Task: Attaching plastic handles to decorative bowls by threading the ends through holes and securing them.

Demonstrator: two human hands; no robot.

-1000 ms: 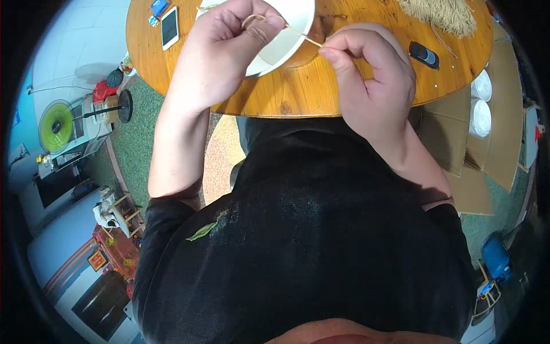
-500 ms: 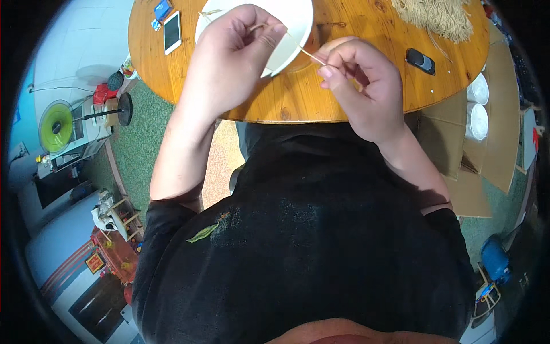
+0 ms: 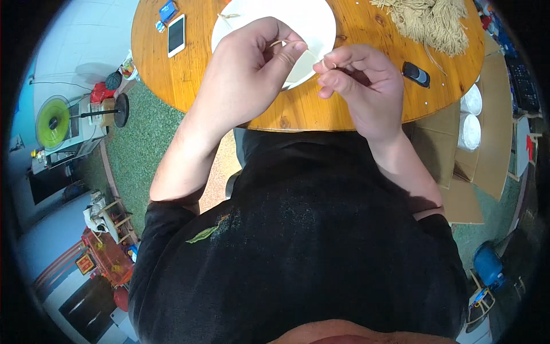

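Left hand (image 3: 252, 69) and right hand (image 3: 358, 80) are pinching a thin tan straw-like strand (image 3: 279, 42). Both are hovering over a round white plate (image 3: 309, 23) on the round wooden table (image 3: 189, 74).

The round table (image 3: 189, 69) was of varnished wood, smooth and a little glossy. The plate (image 3: 309, 23) looked smooth, white and matt. At one o'clock lay a rough bundle of beige fibre strands (image 3: 429, 23). The phone (image 3: 176, 34) had a glossy face.
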